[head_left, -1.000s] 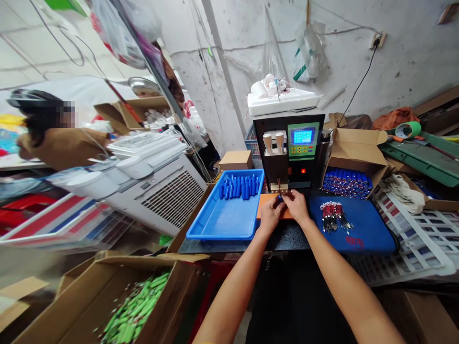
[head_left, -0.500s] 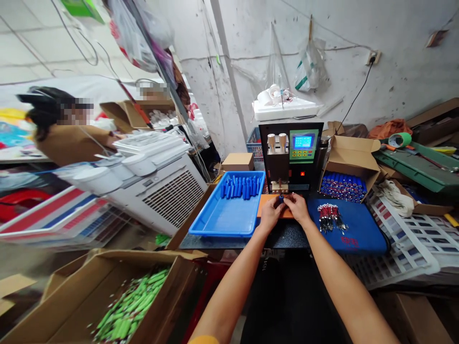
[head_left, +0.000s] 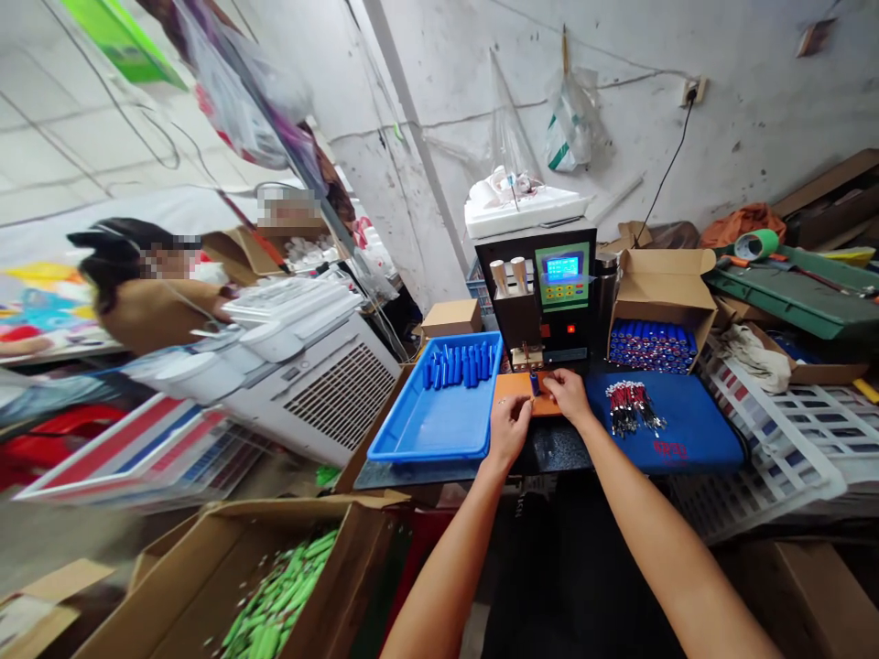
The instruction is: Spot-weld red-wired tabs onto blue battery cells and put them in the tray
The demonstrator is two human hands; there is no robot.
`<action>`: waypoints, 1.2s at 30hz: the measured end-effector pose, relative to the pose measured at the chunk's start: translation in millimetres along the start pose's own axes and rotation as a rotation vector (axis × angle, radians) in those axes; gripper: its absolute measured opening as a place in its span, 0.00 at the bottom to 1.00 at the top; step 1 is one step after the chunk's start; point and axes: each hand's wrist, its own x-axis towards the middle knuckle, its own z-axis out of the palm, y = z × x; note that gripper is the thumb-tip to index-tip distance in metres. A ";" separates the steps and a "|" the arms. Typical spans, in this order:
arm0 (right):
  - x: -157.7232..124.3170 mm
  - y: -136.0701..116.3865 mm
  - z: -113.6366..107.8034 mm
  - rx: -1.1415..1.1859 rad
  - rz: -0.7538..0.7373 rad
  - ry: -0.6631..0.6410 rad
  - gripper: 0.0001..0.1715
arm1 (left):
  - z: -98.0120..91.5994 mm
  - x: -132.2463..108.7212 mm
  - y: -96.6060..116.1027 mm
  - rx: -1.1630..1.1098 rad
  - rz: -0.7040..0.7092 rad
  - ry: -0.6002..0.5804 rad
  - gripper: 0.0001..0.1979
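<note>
The right hand [head_left: 567, 394] pinches the small blue cylindrical cell [head_left: 534, 383] on the orange pad [head_left: 512, 389], its long axis pointing toward the black welder [head_left: 542, 302]. I cannot tell the left hand's [head_left: 509, 423] grip. The blue plastic tray [head_left: 429, 430] and the open cardboard box [head_left: 663, 275] hold blue cells [head_left: 459, 366].

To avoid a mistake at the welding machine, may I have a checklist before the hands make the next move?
1. Blue cell on orange pad, in front of the welder tips: ok.
2. Right hand grip on the cell: cannot tell, fingers hide it.
3. Left hand at the pad's near edge: ok.
4. Welder's screen lit: ok.
5. Wire bundle lying apart on the blue mat: ok.
</note>
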 end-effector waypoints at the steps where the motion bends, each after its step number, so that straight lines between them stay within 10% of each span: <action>1: 0.1 0.5 -0.2 0.000 0.001 0.001 0.14 | 2.1 -0.1 1.1 0.014 -0.007 -0.013 0.09; 13: -2.7 -9.4 -10.9 -0.057 -0.045 -0.316 0.13 | -3.3 18.4 11.6 -0.330 -0.209 -0.202 0.12; 22: -6.0 -13.6 -14.1 0.045 0.060 -0.259 0.12 | -2.6 14.4 0.3 -0.058 0.043 -0.059 0.07; 27: -5.3 -14.7 -18.0 0.202 0.135 -0.232 0.12 | 3.9 14.4 -9.5 0.143 0.234 -0.245 0.21; 36: -1.0 -8.2 -16.4 0.275 0.180 -0.175 0.16 | 8.7 20.7 0.4 0.041 0.139 -0.212 0.17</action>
